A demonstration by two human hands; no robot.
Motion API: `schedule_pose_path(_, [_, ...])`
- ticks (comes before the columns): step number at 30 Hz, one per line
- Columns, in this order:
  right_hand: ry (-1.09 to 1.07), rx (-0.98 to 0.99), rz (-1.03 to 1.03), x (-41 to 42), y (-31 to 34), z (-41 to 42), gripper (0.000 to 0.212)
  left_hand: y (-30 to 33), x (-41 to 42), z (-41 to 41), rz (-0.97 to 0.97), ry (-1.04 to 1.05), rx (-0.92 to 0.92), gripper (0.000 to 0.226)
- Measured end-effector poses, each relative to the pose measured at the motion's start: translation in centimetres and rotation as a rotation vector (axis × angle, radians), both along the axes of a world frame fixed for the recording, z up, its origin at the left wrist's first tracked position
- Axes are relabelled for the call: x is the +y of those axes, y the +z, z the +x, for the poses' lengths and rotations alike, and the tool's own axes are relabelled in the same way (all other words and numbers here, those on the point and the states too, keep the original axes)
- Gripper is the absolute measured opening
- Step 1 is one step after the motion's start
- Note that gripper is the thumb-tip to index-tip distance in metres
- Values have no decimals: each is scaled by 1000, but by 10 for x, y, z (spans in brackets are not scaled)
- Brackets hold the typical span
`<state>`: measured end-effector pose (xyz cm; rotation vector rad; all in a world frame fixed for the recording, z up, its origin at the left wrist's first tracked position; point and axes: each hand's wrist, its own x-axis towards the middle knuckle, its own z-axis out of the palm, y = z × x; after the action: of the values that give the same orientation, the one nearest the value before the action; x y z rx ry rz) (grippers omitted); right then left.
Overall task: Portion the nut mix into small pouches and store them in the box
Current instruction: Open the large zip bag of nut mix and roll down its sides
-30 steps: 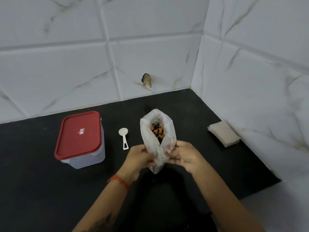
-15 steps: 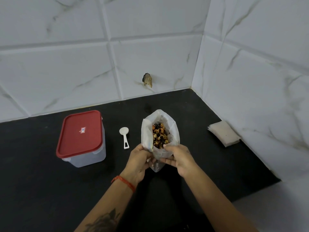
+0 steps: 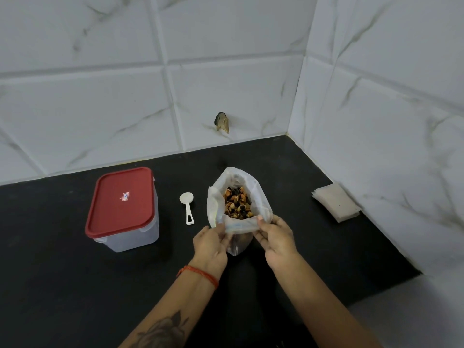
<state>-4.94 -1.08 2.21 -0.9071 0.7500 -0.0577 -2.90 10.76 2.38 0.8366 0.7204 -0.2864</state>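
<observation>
Black counter [image 3: 62, 285] under white marbled tiles. Far left of both hands, red-lidded box [image 3: 123, 209], then white scoop [image 3: 187, 206]. Left hand [image 3: 211, 244] and right hand [image 3: 276, 237] pinching near rim of open nut-mix bag [image 3: 238, 197]. Farther right, stacked pouches [image 3: 336, 202].

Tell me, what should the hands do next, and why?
Probably free the left hand to pick up the scoop: the bag is already open, showing the nut mix, both hands pinch its near rim, and the pouches lie untouched beside the wall.
</observation>
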Motion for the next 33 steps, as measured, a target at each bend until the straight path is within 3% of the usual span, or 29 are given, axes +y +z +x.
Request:
schedule_pose_path(5, [-7, 38, 257, -5, -3, 1, 20, 0, -1, -2, -75, -97, 18, 11])
schedule_pose_path(10, [-63, 38, 499, -9, -2, 1, 13, 0, -1, 1, -227, -91, -41, 16])
schedule_pose_path(14, [-110, 40, 511, -7, -6, 3, 15, -4, 1, -1, -316, -168, -18, 21])
schedule_pose_path(16, [-100, 61, 489, -7, -9, 3, 15, -8, 5, -2, -241, -262, 34, 19])
schedule_pose_path(19, [30, 125, 280, -11, -7, 1, 14, -9, 10, -2, 61, -401, 28, 16])
schedule_pose_path(24, [213, 267, -299, -23, -8, 10, 25, -14, 15, 2, 731, -446, -219, 24])
schedule_pose_path(26, [201, 256, -493, -23, -6, 13, 29, -13, 15, 5, 778, -440, -241, 27])
schedule_pose_path(30, [300, 166, -787, -21, -6, 18, 23, -6, 8, 11, 687, -426, -192, 8])
schedule_pose_path(33, [343, 141, -919, -22, -4, 24, 16, -4, 4, 16, 704, -442, -185, 29])
